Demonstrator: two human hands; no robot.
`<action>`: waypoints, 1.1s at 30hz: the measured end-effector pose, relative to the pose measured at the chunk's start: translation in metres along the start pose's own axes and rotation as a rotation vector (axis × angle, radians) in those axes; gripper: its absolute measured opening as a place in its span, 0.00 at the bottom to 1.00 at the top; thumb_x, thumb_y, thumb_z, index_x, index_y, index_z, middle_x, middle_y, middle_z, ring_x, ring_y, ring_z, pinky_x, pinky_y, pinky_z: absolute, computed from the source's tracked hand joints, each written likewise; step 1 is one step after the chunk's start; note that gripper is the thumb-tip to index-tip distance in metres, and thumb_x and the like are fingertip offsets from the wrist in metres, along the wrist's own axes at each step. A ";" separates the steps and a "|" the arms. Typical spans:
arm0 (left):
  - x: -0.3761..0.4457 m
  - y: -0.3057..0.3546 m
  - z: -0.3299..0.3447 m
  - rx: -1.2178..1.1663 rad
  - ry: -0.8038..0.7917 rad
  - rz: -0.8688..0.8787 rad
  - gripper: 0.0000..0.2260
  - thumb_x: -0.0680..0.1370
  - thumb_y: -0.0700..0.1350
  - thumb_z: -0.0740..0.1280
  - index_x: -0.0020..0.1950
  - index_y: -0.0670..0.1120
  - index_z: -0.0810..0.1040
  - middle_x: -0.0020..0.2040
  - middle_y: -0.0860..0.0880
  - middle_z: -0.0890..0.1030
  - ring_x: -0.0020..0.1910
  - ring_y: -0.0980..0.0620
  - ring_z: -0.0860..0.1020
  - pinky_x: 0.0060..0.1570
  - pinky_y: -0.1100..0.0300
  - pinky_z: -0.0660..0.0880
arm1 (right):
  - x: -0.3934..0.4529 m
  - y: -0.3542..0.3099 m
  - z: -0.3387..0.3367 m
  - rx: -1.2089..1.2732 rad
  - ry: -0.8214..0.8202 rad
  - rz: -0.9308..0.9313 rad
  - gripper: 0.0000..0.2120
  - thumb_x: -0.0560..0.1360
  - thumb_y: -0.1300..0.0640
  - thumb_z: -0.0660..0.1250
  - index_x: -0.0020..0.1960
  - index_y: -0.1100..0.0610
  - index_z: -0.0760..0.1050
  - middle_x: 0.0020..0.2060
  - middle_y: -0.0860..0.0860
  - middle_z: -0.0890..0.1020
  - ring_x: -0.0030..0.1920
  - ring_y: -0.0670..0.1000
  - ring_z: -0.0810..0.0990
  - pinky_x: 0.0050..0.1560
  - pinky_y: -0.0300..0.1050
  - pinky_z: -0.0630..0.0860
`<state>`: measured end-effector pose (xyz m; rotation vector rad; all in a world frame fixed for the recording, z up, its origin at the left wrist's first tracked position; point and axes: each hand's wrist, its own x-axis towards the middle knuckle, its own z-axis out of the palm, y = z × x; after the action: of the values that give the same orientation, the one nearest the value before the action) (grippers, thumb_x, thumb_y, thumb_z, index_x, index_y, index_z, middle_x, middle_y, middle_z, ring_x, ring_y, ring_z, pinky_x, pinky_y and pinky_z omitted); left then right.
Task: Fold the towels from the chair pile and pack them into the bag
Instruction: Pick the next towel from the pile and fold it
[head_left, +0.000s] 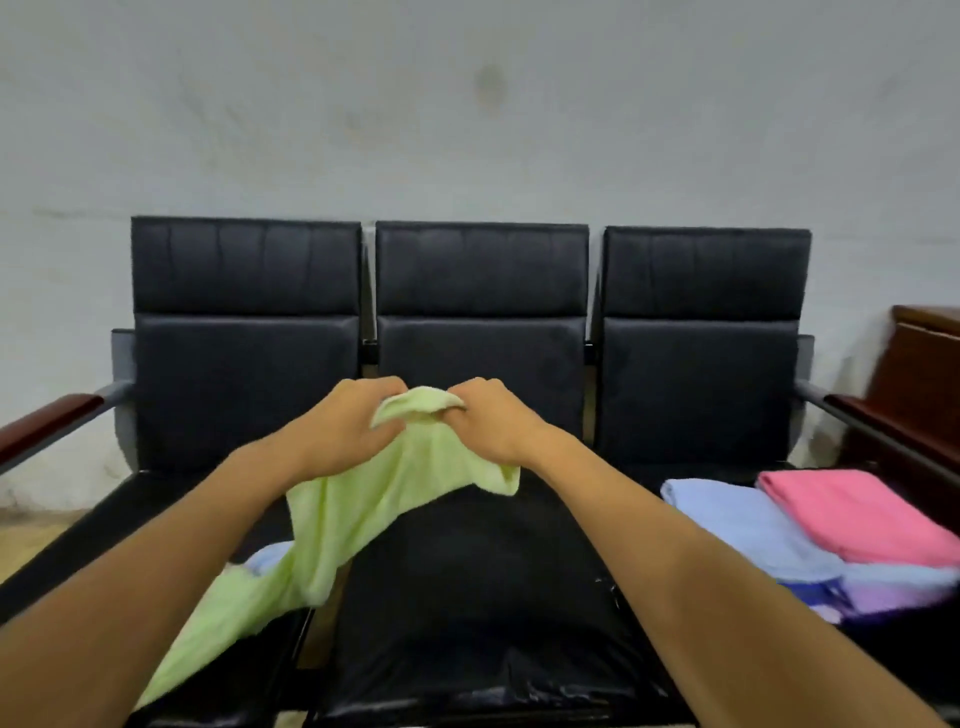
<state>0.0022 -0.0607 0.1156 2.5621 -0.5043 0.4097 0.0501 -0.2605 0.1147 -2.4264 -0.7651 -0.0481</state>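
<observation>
Both hands are up over the middle seat of the three-seat black bench, and the green towel is caught between them. The left hand has its grip curled round one bunched end of the top edge, knuckles toward the camera, thumb side tucked into the cloth. The right hand pinches the same edge just beside it, fingers curled down over the hem, so the two grips sit close together with only a short arch of fabric showing between them. From there the towel hangs below and to the left: a short flap drops under the right wrist, while the long body of it trails down across the gap between the middle and left seats and out toward the lower left corner, one part lying over the left seat. Both forearms reach straight forward from the bottom corners, converging on the towel, wrists roughly level. A bit of pale blue cloth peeks out on the left seat, just behind the hanging green. Over on the right seat sits a stack: a folded blue towel, a folded pink towel on top and to its right, and a lilac layer beneath.
</observation>
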 end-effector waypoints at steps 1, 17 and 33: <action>0.007 0.016 -0.012 0.028 -0.002 0.018 0.06 0.78 0.41 0.67 0.54 0.49 0.77 0.48 0.54 0.80 0.49 0.56 0.77 0.49 0.56 0.72 | -0.006 -0.003 -0.016 -0.028 0.053 -0.005 0.16 0.81 0.54 0.57 0.35 0.54 0.68 0.35 0.53 0.77 0.36 0.55 0.74 0.36 0.51 0.70; 0.004 0.200 -0.194 0.108 0.184 0.056 0.19 0.75 0.26 0.56 0.38 0.48 0.76 0.38 0.49 0.77 0.36 0.53 0.74 0.34 0.61 0.69 | -0.119 -0.103 -0.240 0.006 0.530 -0.203 0.26 0.81 0.45 0.64 0.30 0.52 0.56 0.25 0.47 0.59 0.23 0.44 0.56 0.25 0.38 0.53; -0.018 0.257 -0.244 0.256 0.051 0.049 0.19 0.76 0.53 0.71 0.33 0.42 0.72 0.29 0.50 0.72 0.28 0.53 0.70 0.32 0.59 0.66 | -0.176 -0.138 -0.312 -0.656 0.484 -0.011 0.09 0.75 0.71 0.55 0.43 0.61 0.69 0.41 0.54 0.71 0.45 0.57 0.72 0.38 0.48 0.64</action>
<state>-0.1686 -0.1370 0.4166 2.7797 -0.5268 0.5902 -0.1281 -0.4299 0.4092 -2.8216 -0.5908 -0.9892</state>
